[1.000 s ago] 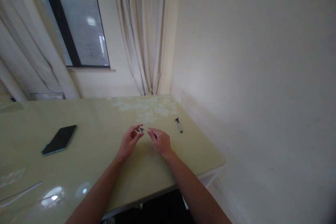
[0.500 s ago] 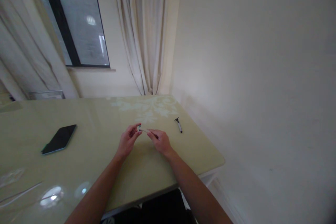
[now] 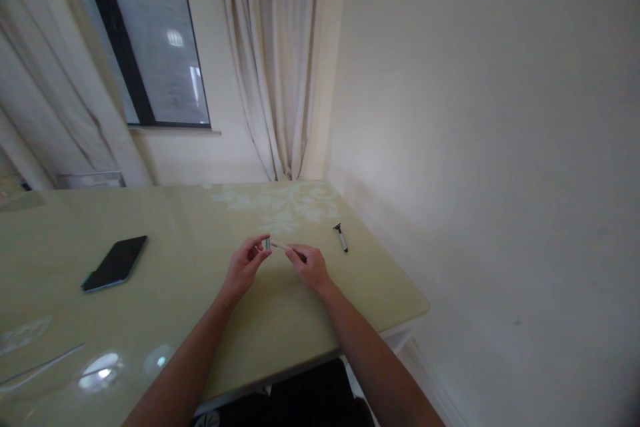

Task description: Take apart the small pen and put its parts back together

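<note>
My left hand (image 3: 246, 267) pinches a small white-and-green piece (image 3: 267, 244), which looks like a razor head, by its two ends between thumb and finger. Facing it from the right, my right hand (image 3: 309, 265) grips a thin pale stick (image 3: 283, 247), apparently a razor handle. Its narrow tip points left at the razor head, very close to it; whether they touch I cannot tell. Most of the handle is hidden in my right fingers. Both hands are just above the table. To their right lies another razor (image 3: 341, 238) with a black head and grey handle.
The pale green glossy table (image 3: 200, 220) ends at the wall on the right. A dark tablet or phone (image 3: 115, 263) lies to the left. Clear plastic (image 3: 25, 335) and a thin strip (image 3: 45, 365) are at the near left. Curtains (image 3: 273, 67) hang behind.
The handle in my right hand has drawn slightly right, away from the razor head, so its thin tip now shows. My left hand has turned the head a little, baring its green side.
</note>
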Demonstrator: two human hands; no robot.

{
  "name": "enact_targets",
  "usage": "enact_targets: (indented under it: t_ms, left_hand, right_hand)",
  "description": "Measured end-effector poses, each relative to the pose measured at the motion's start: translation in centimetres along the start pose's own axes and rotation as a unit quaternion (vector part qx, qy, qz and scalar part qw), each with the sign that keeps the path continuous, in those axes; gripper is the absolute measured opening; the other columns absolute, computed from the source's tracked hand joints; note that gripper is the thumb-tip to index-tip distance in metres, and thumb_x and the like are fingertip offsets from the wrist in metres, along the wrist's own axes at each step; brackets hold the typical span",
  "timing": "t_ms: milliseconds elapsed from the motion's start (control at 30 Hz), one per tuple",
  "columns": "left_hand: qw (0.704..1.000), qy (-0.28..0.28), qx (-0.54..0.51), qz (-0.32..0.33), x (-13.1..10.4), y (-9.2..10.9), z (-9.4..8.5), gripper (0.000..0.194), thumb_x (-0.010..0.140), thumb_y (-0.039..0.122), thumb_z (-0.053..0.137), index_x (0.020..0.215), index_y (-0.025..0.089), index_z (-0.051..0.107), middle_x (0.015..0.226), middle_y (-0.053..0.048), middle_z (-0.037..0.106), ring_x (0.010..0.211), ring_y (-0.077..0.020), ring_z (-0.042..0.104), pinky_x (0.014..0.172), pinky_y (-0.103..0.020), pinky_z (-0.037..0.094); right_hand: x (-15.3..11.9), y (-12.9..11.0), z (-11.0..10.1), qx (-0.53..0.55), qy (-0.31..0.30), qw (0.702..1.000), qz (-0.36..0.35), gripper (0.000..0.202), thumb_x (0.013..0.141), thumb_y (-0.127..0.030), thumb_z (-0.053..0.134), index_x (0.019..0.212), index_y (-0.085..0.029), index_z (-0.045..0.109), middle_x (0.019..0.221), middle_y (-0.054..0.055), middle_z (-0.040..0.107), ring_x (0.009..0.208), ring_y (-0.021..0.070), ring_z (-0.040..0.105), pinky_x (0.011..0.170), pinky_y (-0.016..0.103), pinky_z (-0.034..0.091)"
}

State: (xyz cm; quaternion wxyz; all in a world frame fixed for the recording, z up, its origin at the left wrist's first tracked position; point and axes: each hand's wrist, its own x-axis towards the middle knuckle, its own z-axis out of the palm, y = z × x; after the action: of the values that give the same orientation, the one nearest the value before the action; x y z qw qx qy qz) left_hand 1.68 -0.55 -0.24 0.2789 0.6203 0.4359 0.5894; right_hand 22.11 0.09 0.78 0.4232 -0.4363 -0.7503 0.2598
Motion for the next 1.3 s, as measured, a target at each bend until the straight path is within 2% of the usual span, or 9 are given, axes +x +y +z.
enact_targets:
  t_ms: [100,233,400,567,767,900,1033,1167,1300]
  left_hand:
    - [1.000,-0.002,-0.006,0.007,0.0,0.1,0.0,0.041,0.083,0.042,0.074,0.118,0.020,0.071,0.080,0.003,0.051,0.065,-0.0125,0.049,0.061,-0.025,0.040]
    - [1.000,0.000,-0.006,0.003,-0.1,0.4,0.1,0.039,0.084,0.042,0.073,0.116,0.020,0.071,0.078,0.003,0.050,0.065,-0.0125,0.048,0.061,-0.025,0.040]
    - [1.000,-0.006,0.011,0.013,-0.1,0.5,0.2,0.039,0.082,0.042,0.074,0.115,0.020,0.072,0.077,0.003,0.051,0.064,-0.0126,0.048,0.060,-0.024,0.040]
    - [1.000,-0.015,0.008,0.001,-0.1,0.4,0.2,0.040,0.082,0.044,0.074,0.114,0.020,0.072,0.076,0.003,0.051,0.065,-0.0130,0.050,0.061,-0.025,0.041]
    - [1.000,-0.013,0.004,-0.002,-0.2,0.5,0.2,0.042,0.081,0.045,0.074,0.114,0.019,0.072,0.075,0.003,0.051,0.066,-0.0137,0.051,0.062,-0.025,0.042]
    - [0.999,-0.027,-0.012,-0.018,-0.2,0.5,0.2,0.045,0.080,0.047,0.075,0.115,0.018,0.072,0.076,0.002,0.053,0.068,-0.0145,0.053,0.064,-0.026,0.043]
    - [0.999,-0.018,-0.017,-0.034,-0.2,0.5,-0.1,0.046,0.082,0.047,0.074,0.117,0.018,0.072,0.076,0.003,0.051,0.068,-0.0141,0.052,0.064,-0.026,0.043]
    - [1.000,-0.014,0.006,-0.019,-0.1,0.4,-0.6,0.046,0.082,0.048,0.074,0.117,0.020,0.071,0.076,0.003,0.050,0.067,-0.0139,0.051,0.063,-0.025,0.041]
    - [1.000,-0.002,0.019,-0.022,0.0,0.4,-1.1,0.046,0.083,0.048,0.072,0.119,0.019,0.070,0.076,0.003,0.050,0.067,-0.0141,0.050,0.064,-0.026,0.042]
  right_hand:
    - [0.0,-0.2,0.0,0.005,-0.009,1.000,-0.011,0.035,0.098,-0.048,0.056,0.113,-0.027,0.080,0.093,0.004,0.078,0.076,0.0185,0.066,0.069,0.026,0.045]
    - [0.0,-0.3,-0.2,-0.027,0.024,0.999,0.022,0.035,0.097,-0.048,0.057,0.111,-0.026,0.080,0.091,0.004,0.078,0.075,0.0190,0.065,0.069,0.027,0.045]
    - [0.0,-0.2,0.1,-0.010,0.006,1.000,0.003,0.036,0.098,-0.049,0.055,0.111,-0.027,0.080,0.091,0.004,0.078,0.076,0.0190,0.066,0.071,0.027,0.046]
    - [0.1,-0.1,0.1,-0.021,0.033,0.999,0.022,0.036,0.096,-0.050,0.057,0.110,-0.027,0.080,0.092,0.004,0.078,0.076,0.0194,0.066,0.070,0.028,0.046]
    - [-0.1,-0.3,0.3,-0.025,0.036,0.998,0.034,0.035,0.096,-0.050,0.057,0.108,-0.028,0.081,0.081,0.003,0.075,0.070,0.0185,0.063,0.065,0.027,0.042]
    - [-0.1,-0.4,0.3,-0.007,0.016,1.000,0.013,0.036,0.097,-0.050,0.055,0.108,-0.027,0.081,0.083,0.002,0.076,0.070,0.0174,0.062,0.064,0.026,0.041]
    - [0.0,-0.2,0.3,-0.035,0.013,0.999,0.037,0.037,0.097,-0.051,0.055,0.100,-0.026,0.082,0.076,0.001,0.074,0.066,0.0161,0.059,0.061,0.025,0.038]
    - [0.0,0.1,0.4,0.000,-0.026,1.000,0.013,0.035,0.097,-0.049,0.057,0.108,-0.026,0.081,0.081,0.001,0.075,0.068,0.0155,0.061,0.062,0.024,0.039]
    - [0.0,0.3,0.4,-0.023,-0.014,0.999,0.028,0.036,0.096,-0.049,0.057,0.106,-0.024,0.082,0.079,0.002,0.075,0.067,0.0154,0.061,0.062,0.024,0.039]
